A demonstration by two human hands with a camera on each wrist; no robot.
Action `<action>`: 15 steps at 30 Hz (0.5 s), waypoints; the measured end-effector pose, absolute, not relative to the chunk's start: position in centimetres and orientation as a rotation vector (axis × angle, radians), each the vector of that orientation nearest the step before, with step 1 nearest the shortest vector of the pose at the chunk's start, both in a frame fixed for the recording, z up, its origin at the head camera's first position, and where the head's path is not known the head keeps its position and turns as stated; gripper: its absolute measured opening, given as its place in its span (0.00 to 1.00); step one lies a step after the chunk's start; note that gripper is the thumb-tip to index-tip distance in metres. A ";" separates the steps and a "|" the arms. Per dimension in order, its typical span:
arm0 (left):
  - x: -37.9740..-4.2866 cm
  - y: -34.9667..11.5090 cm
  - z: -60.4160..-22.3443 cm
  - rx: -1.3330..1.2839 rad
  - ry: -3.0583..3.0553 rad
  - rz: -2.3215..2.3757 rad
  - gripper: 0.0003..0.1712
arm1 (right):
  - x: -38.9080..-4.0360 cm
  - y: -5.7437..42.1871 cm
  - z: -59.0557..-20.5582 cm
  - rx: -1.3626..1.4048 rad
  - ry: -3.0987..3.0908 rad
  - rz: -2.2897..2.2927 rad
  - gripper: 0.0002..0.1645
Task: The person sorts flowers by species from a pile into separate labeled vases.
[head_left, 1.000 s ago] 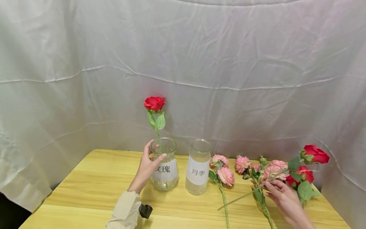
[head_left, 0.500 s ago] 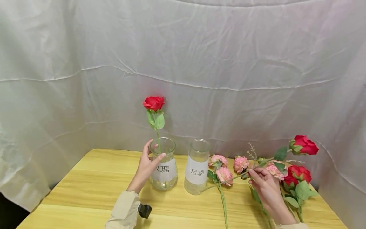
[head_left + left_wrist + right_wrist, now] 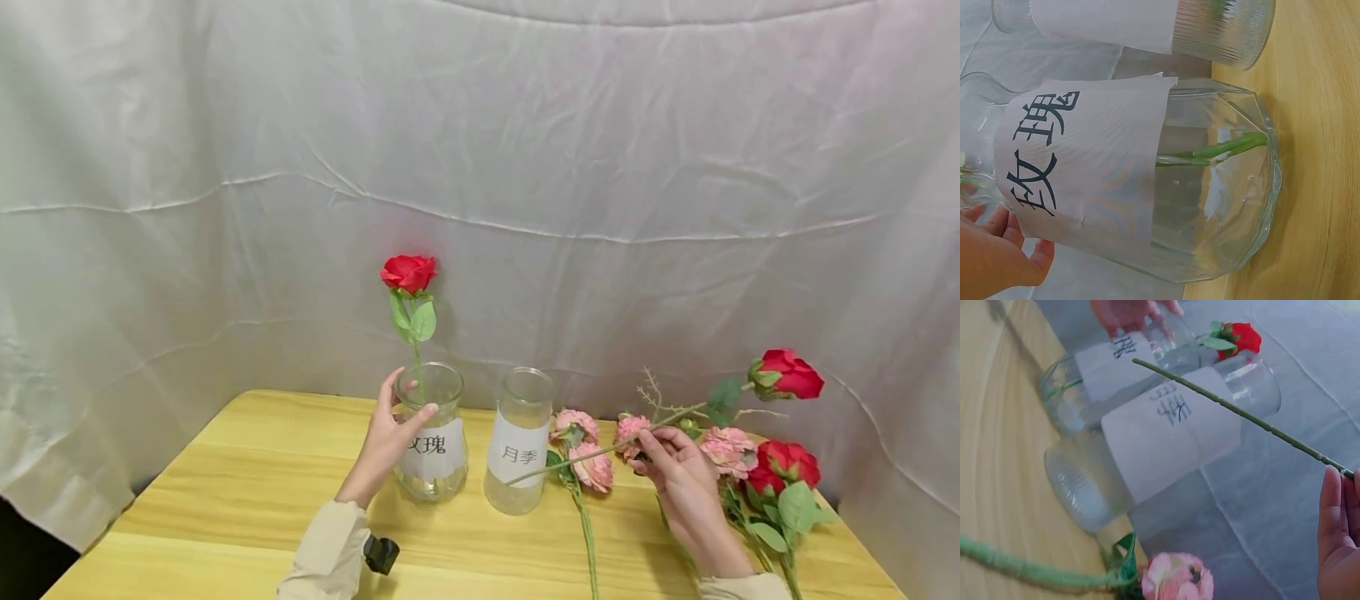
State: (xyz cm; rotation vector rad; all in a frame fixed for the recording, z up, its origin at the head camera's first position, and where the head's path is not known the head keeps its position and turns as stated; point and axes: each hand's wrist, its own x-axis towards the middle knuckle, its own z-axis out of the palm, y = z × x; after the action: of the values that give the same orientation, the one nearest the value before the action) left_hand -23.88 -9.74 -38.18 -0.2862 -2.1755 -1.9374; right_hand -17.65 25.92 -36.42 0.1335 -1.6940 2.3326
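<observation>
My left hand (image 3: 386,446) grips the neck of a rounded glass vase (image 3: 442,485) with a white paper label. One red rose (image 3: 408,273) stands in that vase, its stem end visible through the glass (image 3: 1229,147) in the left wrist view. Between thumb and fingers, my right hand (image 3: 686,492) pinches the stem of another red rose (image 3: 791,373). This rose is held aslant, bloom at the upper right, with the bare stem end in front of a straight glass vase (image 3: 517,497). In the right wrist view the stem (image 3: 1241,412) crosses before both vases.
Pink flowers (image 3: 592,467) lie right of the straight vase, with more pink blooms (image 3: 727,450) behind the right hand. Further red roses (image 3: 783,467) lie at the table's right side. A pale curtain (image 3: 480,167) hangs behind the wooden table (image 3: 225,492).
My right hand has moved left, bringing the rose off the flower pile and its stem end over to the straight vase. The left hand stays on the rounded vase.
</observation>
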 end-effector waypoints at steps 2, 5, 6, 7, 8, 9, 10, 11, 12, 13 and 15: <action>-23.9 -9.7 -38.1 -0.284 -2.171 -1.943 0.47 | -17.8 25.5 -36.0 0.157 -1.682 2.340 0.03; -24.0 -9.7 -38.1 -0.278 -2.168 -1.948 0.47 | -17.9 24.9 -35.4 0.176 -1.661 2.343 0.04; -24.0 -9.7 -38.1 -0.276 -2.168 -1.949 0.47 | -18.0 24.7 -35.1 0.188 -1.648 2.351 0.03; -24.0 -9.7 -38.1 -0.277 -2.167 -1.949 0.47 | -18.1 24.6 -34.9 0.215 -1.629 2.356 0.03; -24.0 -9.7 -38.1 -0.278 -2.165 -1.950 0.47 | -18.1 24.4 -34.7 0.237 -1.612 2.361 0.03; -24.0 -9.7 -38.1 -0.281 -2.165 -1.949 0.47 | -18.2 24.2 -34.6 0.253 -1.598 2.366 0.03; -24.0 -9.7 -38.1 -0.282 -2.166 -1.948 0.47 | -18.3 24.0 -34.4 0.272 -1.582 2.371 0.03; -24.0 -9.7 -38.1 -0.285 -2.164 -1.946 0.47 | -18.3 23.9 -34.2 0.286 -1.572 2.373 0.03; -24.0 -9.7 -38.2 -0.285 -2.162 -1.945 0.47 | -18.4 23.7 -34.0 0.298 -1.560 2.373 0.03; -24.0 -9.7 -38.2 -0.286 -2.160 -1.944 0.47 | -18.5 23.5 -33.8 0.303 -1.556 2.367 0.03; -24.0 -9.7 -38.2 -0.286 -2.159 -1.943 0.47 | -18.6 23.2 -33.4 0.282 -1.550 2.360 0.04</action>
State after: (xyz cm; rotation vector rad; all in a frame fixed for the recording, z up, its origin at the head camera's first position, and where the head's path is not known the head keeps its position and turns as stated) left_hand -23.98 -9.72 -38.16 -0.2858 -2.1593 -1.9427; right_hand -18.63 23.22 -33.41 0.2815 -1.5498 2.3596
